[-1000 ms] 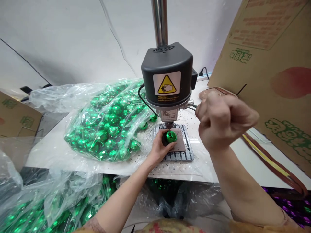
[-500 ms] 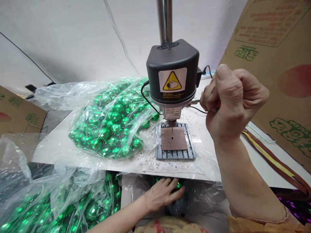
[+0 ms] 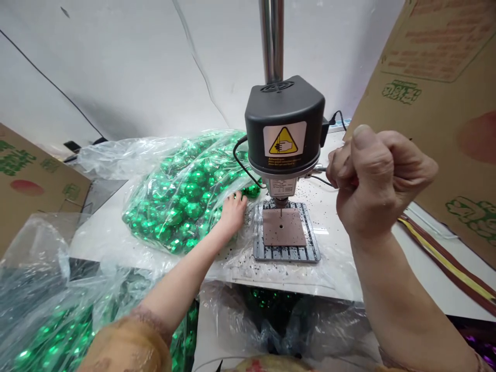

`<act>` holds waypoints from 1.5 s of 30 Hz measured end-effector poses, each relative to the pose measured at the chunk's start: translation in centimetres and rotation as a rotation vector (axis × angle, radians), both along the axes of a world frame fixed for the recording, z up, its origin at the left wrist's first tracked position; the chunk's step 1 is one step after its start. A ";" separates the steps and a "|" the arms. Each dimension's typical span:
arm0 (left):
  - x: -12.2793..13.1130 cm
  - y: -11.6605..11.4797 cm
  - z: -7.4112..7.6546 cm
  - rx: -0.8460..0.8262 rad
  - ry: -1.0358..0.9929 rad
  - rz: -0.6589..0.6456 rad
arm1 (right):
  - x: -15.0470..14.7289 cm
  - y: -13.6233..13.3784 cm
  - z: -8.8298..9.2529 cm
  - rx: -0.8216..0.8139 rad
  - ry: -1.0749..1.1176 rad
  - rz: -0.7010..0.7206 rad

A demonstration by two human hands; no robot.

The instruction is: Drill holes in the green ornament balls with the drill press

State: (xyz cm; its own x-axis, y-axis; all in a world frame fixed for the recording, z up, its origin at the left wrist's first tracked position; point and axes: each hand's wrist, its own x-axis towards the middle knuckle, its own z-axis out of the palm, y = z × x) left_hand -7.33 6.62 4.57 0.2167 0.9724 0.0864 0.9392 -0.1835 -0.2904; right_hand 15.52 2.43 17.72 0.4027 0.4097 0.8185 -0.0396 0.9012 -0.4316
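My right hand point(image 3: 374, 181) is closed in a fist around the feed handle point(image 3: 320, 169) of a small black bench drill press point(image 3: 285, 124); most of the handle is hidden in it. My left hand point(image 3: 233, 211) reaches to the mouth of a clear plastic bag point(image 3: 170, 199) full of shiny green faceted balls point(image 3: 194, 209). Its fingers are bent slightly apart over the balls by the opening, fingertips partly hidden. Under the thin drill bit point(image 3: 281, 212), a brown square plate point(image 3: 284, 235) with a hole lies on the slotted metal base point(image 3: 287, 254), with no ball on it.
Dark shavings are scattered over the white table point(image 3: 337, 268). Below its front edge, an open plastic bag point(image 3: 232, 315) holds green balls, with another bag point(image 3: 58, 325) at the left. Cardboard boxes point(image 3: 434, 124) stand at both sides. A brown-and-yellow strap point(image 3: 445, 258) lies right.
My left hand has left the bag below the table edge and moved up to the green balls on the table. My right hand stays on the handle. The view has shifted slightly.
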 end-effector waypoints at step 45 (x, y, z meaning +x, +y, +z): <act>6.7 -5.1 -4.4 -0.086 -1.437 -0.170 | 0.2 -0.4 -0.5 -0.096 -0.121 -0.091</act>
